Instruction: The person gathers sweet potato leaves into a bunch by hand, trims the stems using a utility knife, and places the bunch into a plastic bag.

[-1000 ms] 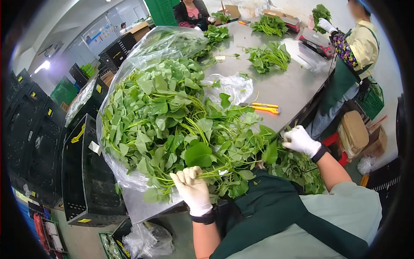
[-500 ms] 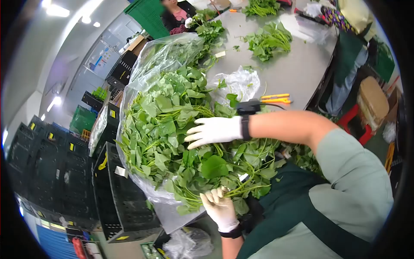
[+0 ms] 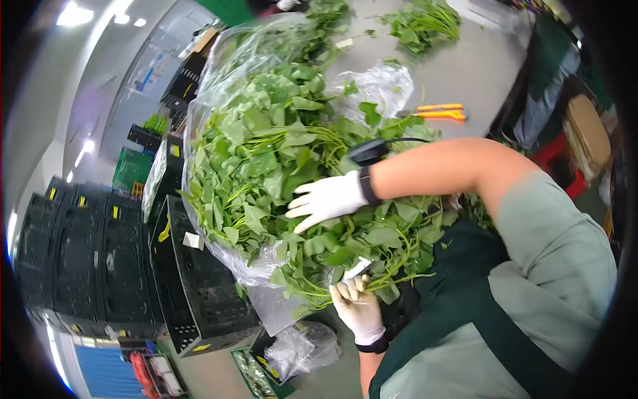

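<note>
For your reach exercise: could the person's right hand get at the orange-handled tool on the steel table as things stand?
Probably yes: the right hand lies open on the leafy greens, holding nothing, and the orange-handled tool lies uncovered on bare table beyond the forearm.

white gloves | black wristbands | pale green sleeves | dark green apron

Brushed metal table (image 3: 465, 73), seemingly rubber gloves (image 3: 329, 198).

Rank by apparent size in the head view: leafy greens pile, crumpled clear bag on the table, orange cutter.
1. leafy greens pile, by far the largest.
2. crumpled clear bag.
3. orange cutter, smallest; it lies farther off, so slightly understated.
</note>
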A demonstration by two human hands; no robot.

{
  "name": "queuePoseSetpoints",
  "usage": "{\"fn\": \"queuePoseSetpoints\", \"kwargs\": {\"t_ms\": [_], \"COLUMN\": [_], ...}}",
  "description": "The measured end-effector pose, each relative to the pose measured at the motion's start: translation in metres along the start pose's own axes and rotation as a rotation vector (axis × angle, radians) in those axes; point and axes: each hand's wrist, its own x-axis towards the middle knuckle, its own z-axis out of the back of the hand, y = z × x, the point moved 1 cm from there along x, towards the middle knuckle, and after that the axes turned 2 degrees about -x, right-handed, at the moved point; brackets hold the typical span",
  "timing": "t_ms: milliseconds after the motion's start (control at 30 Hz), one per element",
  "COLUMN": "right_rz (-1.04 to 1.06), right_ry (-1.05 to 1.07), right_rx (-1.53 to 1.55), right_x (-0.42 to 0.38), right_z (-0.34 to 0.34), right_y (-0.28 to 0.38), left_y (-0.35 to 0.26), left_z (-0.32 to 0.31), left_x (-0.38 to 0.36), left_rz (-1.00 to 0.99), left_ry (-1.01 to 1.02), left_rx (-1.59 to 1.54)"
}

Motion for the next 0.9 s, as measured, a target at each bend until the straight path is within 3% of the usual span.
{"fn": "queuePoseSetpoints", "kwargs": {"t_ms": [67,167,267,367,467,533,600,667,733,800,867,900], "right_rz": [-0.018,-0.116,-0.163,-0.205,-0.445,-0.591,-0.903,-0.694,-0.841,-1.173,-1.144,-1.110], "right_ry": [0.078,0.373,0.303,0.109,-0.133,-0.644,-0.453,-0.133,-0.413,-0.288,-0.254,-0.127], "right_rx": [0.077,0.224,0.076,0.102,0.202,0.337,0.751,0.316,0.443,0.500,0.362,0.278], "right_x": [0.019,0.042,0.052,0.049,0.063,0.067,0.070,0.066,0.043,0.040,0.034,0.032], "right_z": [-0.019,-0.035,-0.056,-0.036,0.006,0.020,0.043,0.049,0.072,0.136,0.142,0.140], "right_y": [-0.001,-0.002,0.007,0.003,-0.025,-0.051,-0.089,-0.151,-0.178,-0.164,-0.171,-0.170], "left_y": [-0.001,-0.005,-0.006,-0.009,-0.012,-0.014,-0.015,-0.015,-0.012,-0.010,-0.006,-0.004], "left_z": [-0.002,-0.009,-0.008,-0.001,-0.009,-0.013,-0.020,-0.021,-0.018,-0.018,-0.019,-0.017], "left_x": [0.000,-0.006,-0.014,-0.021,-0.032,-0.033,-0.032,-0.032,-0.026,-0.023,-0.017,-0.013], "left_rz": [-0.031,-0.064,-0.085,-0.111,-0.121,-0.154,-0.150,-0.148,-0.129,-0.120,-0.068,-0.062], "left_ry": [0.028,0.005,0.013,0.034,0.030,0.089,0.092,0.091,0.112,0.138,0.121,0.120], "left_rx": [0.031,0.060,0.051,0.097,0.082,0.115,0.128,0.135,0.124,0.151,0.150,0.168]}}
